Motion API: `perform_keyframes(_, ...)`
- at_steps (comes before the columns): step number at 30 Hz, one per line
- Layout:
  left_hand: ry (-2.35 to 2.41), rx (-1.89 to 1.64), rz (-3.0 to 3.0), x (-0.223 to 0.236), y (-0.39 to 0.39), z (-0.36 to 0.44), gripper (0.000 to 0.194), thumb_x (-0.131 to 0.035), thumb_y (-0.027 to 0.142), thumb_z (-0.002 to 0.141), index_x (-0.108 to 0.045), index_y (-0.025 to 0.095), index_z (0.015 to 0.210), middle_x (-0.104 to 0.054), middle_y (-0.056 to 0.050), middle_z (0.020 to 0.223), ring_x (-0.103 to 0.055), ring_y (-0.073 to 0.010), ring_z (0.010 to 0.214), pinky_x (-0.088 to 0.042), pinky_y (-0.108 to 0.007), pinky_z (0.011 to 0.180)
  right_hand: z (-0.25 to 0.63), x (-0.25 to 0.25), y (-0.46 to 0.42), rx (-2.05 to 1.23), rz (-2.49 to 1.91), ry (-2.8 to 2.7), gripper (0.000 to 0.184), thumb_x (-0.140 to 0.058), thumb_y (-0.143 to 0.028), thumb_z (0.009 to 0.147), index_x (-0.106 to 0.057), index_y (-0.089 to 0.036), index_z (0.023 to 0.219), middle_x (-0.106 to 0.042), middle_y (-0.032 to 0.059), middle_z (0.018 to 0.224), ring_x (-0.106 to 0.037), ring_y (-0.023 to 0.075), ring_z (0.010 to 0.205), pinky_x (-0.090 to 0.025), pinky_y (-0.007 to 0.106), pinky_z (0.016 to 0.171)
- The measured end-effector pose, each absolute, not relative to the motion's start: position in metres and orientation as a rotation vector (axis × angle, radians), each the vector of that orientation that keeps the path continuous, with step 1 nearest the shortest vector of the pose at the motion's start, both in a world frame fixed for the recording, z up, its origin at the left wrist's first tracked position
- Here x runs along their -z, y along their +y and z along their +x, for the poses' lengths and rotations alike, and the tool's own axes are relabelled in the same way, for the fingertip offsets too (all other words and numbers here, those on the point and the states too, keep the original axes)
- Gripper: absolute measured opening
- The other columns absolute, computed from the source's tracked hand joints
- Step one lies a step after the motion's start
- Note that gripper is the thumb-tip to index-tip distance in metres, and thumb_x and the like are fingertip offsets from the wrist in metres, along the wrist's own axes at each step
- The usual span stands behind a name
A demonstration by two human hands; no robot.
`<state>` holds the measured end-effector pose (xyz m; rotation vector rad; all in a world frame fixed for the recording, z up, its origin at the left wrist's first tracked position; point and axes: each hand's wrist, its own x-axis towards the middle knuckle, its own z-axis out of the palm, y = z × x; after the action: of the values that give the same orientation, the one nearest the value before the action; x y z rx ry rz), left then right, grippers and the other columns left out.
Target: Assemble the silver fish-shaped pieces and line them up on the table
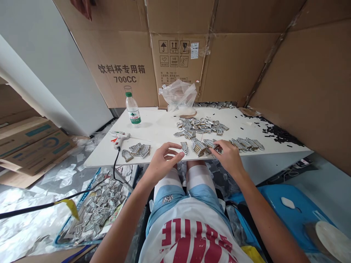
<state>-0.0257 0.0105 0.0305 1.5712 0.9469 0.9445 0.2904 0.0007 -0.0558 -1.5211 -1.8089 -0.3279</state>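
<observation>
My left hand (166, 159) is at the table's front edge, thumb and fingers closed on one small grey arch-shaped piece (184, 147) with a pointed end and pale rim. To its right, my right hand (228, 156) pinches a similar piece (210, 143) at the edge of a stacked group; its fingertips partly cover that piece. Between the hands lies a tight stack of these pieces (199, 147). A looser heap (201, 125) spreads behind it, and another row (246, 144) lies right of my right hand. Several more pieces (136, 150) are left of my left hand.
On the white table (159, 128) stand a green-capped bottle (133, 109) and a plastic bag (179, 95). A glue gun (120, 139) lies at left, its cord hanging down. Small black parts (279, 134) are scattered right. A blue-rimmed crate (61, 228) of pieces sits below left. Cardboard (181, 18) walls the back.
</observation>
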Motion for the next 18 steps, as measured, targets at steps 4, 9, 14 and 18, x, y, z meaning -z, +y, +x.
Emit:
perform_keyframes(4, 0.950, -0.934, 1.576, -0.0303, 0.0097, -0.0250, 0.035, -0.082, 0.049, 0.089, -0.075, 0.022, 0.110, -0.076, -0.010, 0.124, -0.072, -0.0240, 0.106, -0.060, -0.034, 0.085, 0.2863, 0.0649, -0.0033, 0.373, -1.503, -1.781, 0.019, -0.061, -0.035, 0.105, -0.068, -0.020, 0.114, -0.077, 0.0135, 0.105, -0.073, 0.0318, 0.098, -0.058, 0.045, 0.087)
perform_keyframes(9, 0.954, -0.934, 1.589, -0.0318, 0.0088, -0.0257, 0.034, -0.081, 0.049, 0.089, -0.074, 0.022, 0.110, -0.076, -0.009, 0.124, -0.073, -0.0235, 0.107, -0.060, -0.033, 0.086, 0.2852, 0.0675, 0.0007, 0.402, -1.498, -1.809, 0.019, -0.062, -0.035, 0.105, -0.068, -0.020, 0.114, -0.076, 0.0152, 0.108, -0.073, 0.0328, 0.099, -0.059, 0.045, 0.083)
perform_keyframes(14, 0.956, -0.939, 1.588, -0.0315, 0.0097, -0.0246, 0.034, -0.081, 0.048, 0.089, -0.074, 0.022, 0.109, -0.077, -0.009, 0.121, -0.072, -0.0232, 0.106, -0.060, -0.034, 0.086, 0.2840, 0.0660, -0.0008, 0.352, -1.509, -1.809, 0.017, -0.063, -0.036, 0.105, -0.068, -0.021, 0.111, -0.076, 0.0121, 0.101, -0.073, 0.0303, 0.091, -0.058, 0.043, 0.079)
perform_keyframes(18, 0.954, -0.941, 1.586, -0.0312, 0.0094, -0.0247, 0.034, -0.082, 0.049, 0.089, -0.075, 0.022, 0.109, -0.077, -0.010, 0.121, -0.073, -0.0240, 0.106, -0.061, -0.035, 0.086, 0.2830, 0.0663, -0.0026, 0.341, -1.519, -1.797, 0.017, -0.063, -0.037, 0.105, -0.068, -0.021, 0.111, -0.074, 0.0104, 0.097, -0.072, 0.0287, 0.087, -0.056, 0.042, 0.078)
